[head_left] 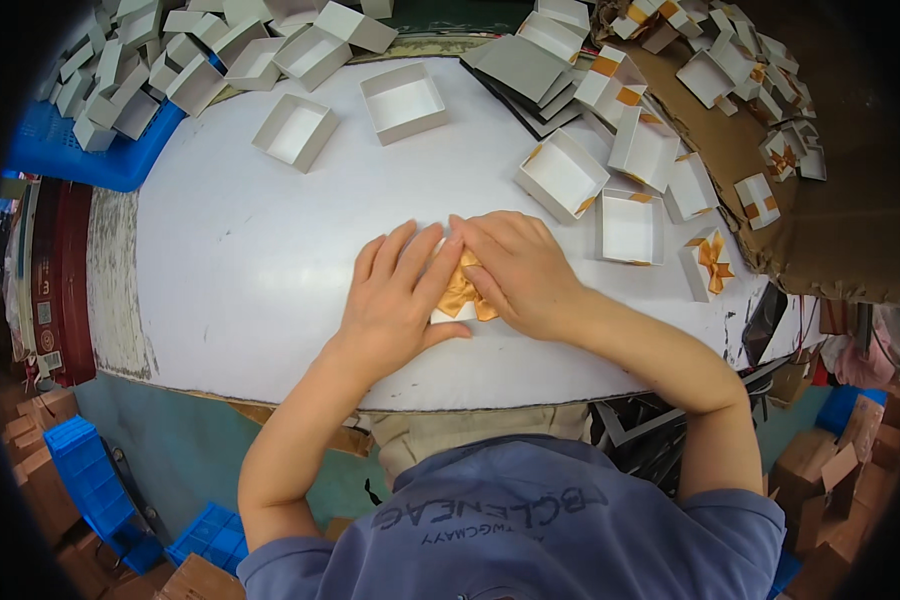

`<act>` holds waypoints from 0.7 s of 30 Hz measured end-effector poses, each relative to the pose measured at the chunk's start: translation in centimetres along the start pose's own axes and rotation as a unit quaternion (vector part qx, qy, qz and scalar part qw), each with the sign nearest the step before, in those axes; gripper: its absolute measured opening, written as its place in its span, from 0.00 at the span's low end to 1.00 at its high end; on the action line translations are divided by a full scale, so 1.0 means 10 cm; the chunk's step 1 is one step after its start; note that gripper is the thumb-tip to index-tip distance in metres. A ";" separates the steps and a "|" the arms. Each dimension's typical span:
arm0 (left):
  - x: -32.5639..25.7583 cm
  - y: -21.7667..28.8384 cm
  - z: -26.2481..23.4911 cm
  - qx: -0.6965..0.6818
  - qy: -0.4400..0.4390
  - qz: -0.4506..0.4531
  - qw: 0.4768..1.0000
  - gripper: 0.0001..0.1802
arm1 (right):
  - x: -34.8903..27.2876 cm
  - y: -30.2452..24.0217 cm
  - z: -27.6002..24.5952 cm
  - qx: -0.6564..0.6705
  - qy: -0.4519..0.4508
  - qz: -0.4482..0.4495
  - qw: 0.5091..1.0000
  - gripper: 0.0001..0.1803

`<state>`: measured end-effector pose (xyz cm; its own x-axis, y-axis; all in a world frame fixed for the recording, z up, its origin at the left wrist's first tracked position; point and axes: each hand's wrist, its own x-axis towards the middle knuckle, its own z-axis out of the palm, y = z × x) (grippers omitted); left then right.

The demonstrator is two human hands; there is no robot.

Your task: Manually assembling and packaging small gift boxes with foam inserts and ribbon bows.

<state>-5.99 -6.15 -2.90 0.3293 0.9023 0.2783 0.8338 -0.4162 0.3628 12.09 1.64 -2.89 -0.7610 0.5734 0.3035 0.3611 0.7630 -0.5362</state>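
Note:
A small white gift box lid with a gold ribbon bow lies on the white tabletop in front of me. Round its left side curls my left hand, thumb along the near edge and fingers reaching over the far side. My right hand comes over from the right, its thumb pressed on the bow and its fingertips meeting the left ones at the far edge. Much of the box is hidden under both hands.
Two open white box parts stand beyond my hands. Ribboned box parts and a bowed box are at right, near stacked grey sheets. A blue basket and many white boxes fill the far left.

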 end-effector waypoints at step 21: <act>0.52 -0.11 -0.15 -0.089 -0.003 -0.097 0.991 0.40 | 0.17 0.11 -0.29 -0.175 0.044 -0.203 0.962 0.11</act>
<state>-5.83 -1.21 -0.53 0.1730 0.9677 0.1833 0.7908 -0.2474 0.5598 12.75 4.34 -0.63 -0.8351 0.2171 0.5055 0.2137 0.9747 -0.0655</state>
